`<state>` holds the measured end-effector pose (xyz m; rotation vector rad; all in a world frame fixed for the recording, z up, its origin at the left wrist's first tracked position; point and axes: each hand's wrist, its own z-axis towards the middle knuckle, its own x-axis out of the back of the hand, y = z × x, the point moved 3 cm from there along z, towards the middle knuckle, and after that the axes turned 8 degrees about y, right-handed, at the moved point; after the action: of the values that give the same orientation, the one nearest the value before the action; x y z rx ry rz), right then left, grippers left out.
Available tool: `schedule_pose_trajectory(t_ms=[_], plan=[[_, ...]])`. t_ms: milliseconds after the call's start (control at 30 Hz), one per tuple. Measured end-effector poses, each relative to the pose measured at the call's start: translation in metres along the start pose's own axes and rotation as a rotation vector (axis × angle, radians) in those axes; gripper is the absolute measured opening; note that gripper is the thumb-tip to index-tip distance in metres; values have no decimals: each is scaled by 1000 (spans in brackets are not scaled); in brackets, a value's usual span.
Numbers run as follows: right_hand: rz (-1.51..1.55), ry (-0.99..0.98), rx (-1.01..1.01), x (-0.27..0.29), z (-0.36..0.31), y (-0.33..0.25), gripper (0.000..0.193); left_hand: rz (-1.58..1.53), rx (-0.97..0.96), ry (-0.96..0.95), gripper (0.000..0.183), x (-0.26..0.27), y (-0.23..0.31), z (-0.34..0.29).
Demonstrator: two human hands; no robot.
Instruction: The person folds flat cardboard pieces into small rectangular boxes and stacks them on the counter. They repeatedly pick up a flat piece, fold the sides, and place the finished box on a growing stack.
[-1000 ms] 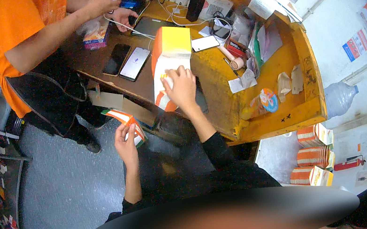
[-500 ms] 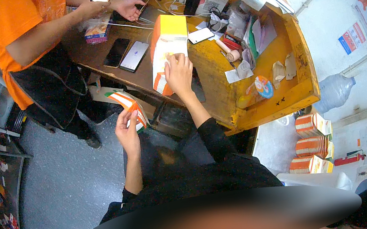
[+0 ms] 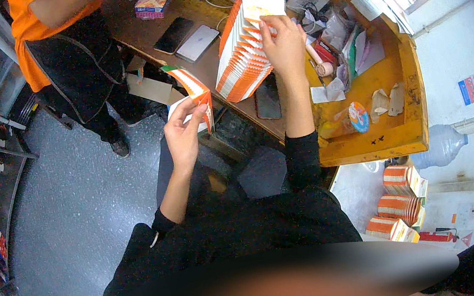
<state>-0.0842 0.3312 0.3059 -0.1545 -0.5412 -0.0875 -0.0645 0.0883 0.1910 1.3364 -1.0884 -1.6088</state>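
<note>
My left hand (image 3: 182, 139) pinches a single folded paper carton (image 3: 196, 88), striped orange and white with a green edge, in front of the desk. Its fingers and thumb close on the carton's near side. A long stack of nested cartons (image 3: 241, 61) in the same colours leans at the desk's front edge. My right hand (image 3: 285, 49) is on the stack's pale end face, fingers bent against it at the upper right. The stack's far side is hidden.
Phones (image 3: 197, 43) lie left of the stack; a dark phone (image 3: 268, 104) lies by its lower end. A person in an orange shirt (image 3: 27, 38) stands at left. More carton stacks (image 3: 402, 207) stand at right. Cables, papers and a fan-shaped pink item (image 3: 325, 68) clutter the desk.
The stack has tilted, showing its layered side, with my right hand on its end. My left hand has raised the single carton closer to the stack. The view has shifted.
</note>
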Motion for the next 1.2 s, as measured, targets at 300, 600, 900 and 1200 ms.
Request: schedule_pose_trajectory(t_ms=[300,600,900,1200], plan=[[-1,-60,24,-13,39,24,30,-58,61,17,31,-5,1,0],[-32,-105,-9,-17,85,41,41,-63,73,39,28,-7,-2,3],[415,-41,-229,28,33,-22,19,-49,42,117,27,-8,-11,8],[797,-190,-458,18,-115,-98,16,-184,147,174,27,-8,-30,0]])
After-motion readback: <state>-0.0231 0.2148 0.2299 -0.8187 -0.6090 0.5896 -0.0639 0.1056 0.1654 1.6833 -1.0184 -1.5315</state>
